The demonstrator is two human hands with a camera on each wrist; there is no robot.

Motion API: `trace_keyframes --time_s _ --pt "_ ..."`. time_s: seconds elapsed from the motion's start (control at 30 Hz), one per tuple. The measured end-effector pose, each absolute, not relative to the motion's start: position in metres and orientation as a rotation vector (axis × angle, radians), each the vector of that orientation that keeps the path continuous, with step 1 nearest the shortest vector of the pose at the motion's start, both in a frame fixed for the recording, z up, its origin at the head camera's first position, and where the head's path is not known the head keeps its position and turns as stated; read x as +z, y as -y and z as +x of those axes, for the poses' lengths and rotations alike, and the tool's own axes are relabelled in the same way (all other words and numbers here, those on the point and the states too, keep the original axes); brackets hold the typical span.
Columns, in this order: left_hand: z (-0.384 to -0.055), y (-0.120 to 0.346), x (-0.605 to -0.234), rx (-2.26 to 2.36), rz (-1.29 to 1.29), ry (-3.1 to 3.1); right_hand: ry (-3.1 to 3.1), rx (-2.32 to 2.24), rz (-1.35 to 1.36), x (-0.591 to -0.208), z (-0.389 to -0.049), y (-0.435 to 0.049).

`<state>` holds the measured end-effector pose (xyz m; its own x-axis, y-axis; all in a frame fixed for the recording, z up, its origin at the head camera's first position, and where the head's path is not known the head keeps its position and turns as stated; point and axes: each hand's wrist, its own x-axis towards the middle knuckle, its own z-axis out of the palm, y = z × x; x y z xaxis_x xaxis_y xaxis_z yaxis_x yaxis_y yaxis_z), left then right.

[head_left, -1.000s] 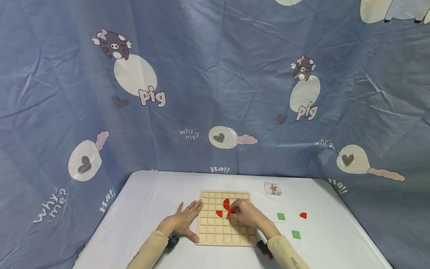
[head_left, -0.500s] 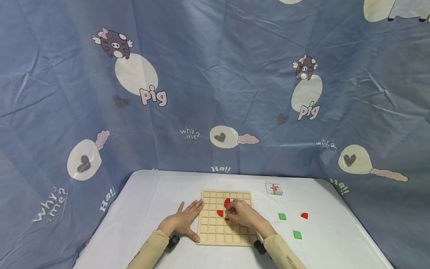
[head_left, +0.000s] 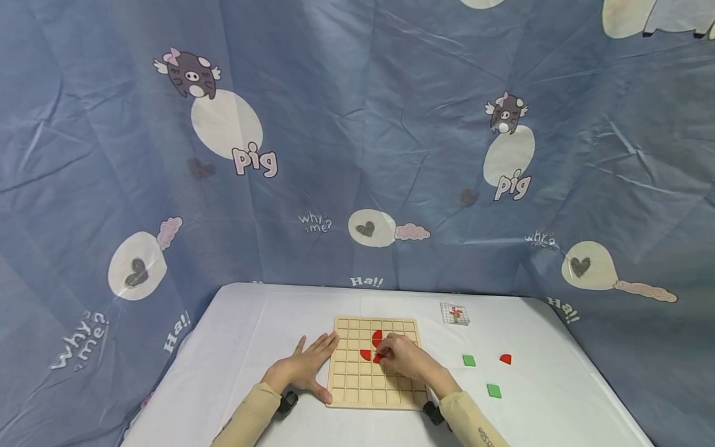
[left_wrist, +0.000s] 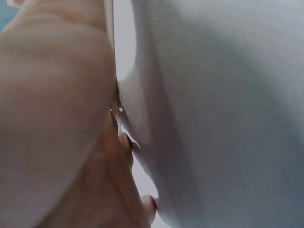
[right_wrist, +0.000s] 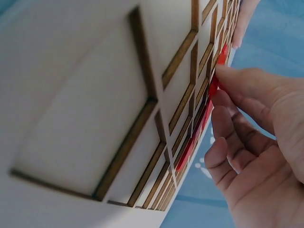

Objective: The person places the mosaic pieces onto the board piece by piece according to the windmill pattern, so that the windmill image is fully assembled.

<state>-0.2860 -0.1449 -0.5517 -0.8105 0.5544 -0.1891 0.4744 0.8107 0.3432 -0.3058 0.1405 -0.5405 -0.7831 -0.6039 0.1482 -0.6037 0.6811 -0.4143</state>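
Observation:
A light wooden grid board [head_left: 352, 396] lies on the white table. My right hand [head_left: 404, 356] is over its middle, pinching a red quarter-circle piece [right_wrist: 213, 88] between thumb and index finger at the grid's surface. Whether that piece is fully seated in its square I cannot tell. Beside it to the left sits another red quarter-circle [head_left: 365, 354]; a red rounded shape [head_left: 377, 335] lies just above, partly covered by the fingers. My left hand [head_left: 304, 366] is spread along the board's left edge, fingertips and thumb touching it. The left wrist view shows mostly blurred skin and tablecloth.
Right of the board lie two green squares [head_left: 468, 361] and a loose red quarter-circle [head_left: 505, 359]. A picture card [head_left: 455, 313] with a gridded red design is at the back right. Behind the table hangs a blue patterned curtain [head_left: 335, 155].
My right hand has shifted slightly left with the pinched red piece, toward the red quarter-circle there. My left hand has stayed at the board's edge.

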Motion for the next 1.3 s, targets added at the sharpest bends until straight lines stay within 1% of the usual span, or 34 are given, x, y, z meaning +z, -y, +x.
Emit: trace_keyframes --time_s 0.6,1.3 --pt "-0.2859 0.1447 -0.5478 0.418 0.797 -2.714 -2.899 -0.745 -1.037 -0.5409 -0.3143 -0.1435" --pt "-0.2873 0.1458 -0.5533 0.409 0.783 -2.714 -2.913 -0.747 -1.020 -0.5465 -0.3155 -0.1363"
